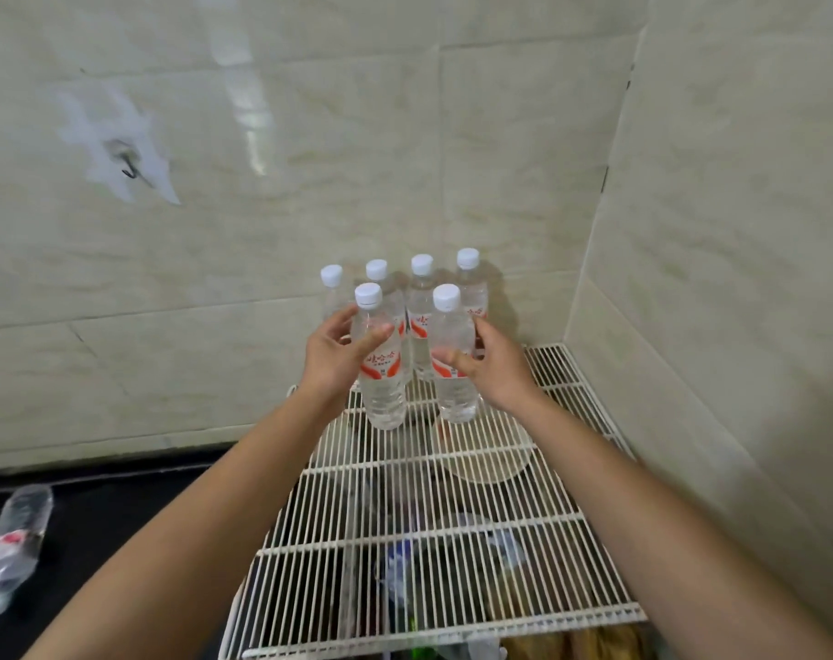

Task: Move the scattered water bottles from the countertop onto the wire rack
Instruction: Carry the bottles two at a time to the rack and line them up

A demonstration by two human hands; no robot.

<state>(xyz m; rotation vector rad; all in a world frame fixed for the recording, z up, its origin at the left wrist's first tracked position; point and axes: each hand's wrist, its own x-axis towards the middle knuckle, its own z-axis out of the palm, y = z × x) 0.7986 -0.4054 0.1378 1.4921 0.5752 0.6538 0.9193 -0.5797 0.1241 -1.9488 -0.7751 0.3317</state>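
Note:
Several clear water bottles with white caps and red labels stand upright at the back of the white wire rack (452, 531). My left hand (336, 357) wraps around the front left bottle (380, 373), which stands on the rack. My right hand (493, 369) wraps around the front right bottle (452, 369), also upright on the rack. A back row of bottles (421, 297) stands behind them against the wall. One more bottle (14, 545) lies on its side on the dark countertop (119, 507) at the far left.
Tiled walls close in the rack at the back and on the right, forming a corner. Under the rack's wires show a round pale lid (491, 459) and blurred items. A small hook (129, 171) sticks out of the wall at upper left.

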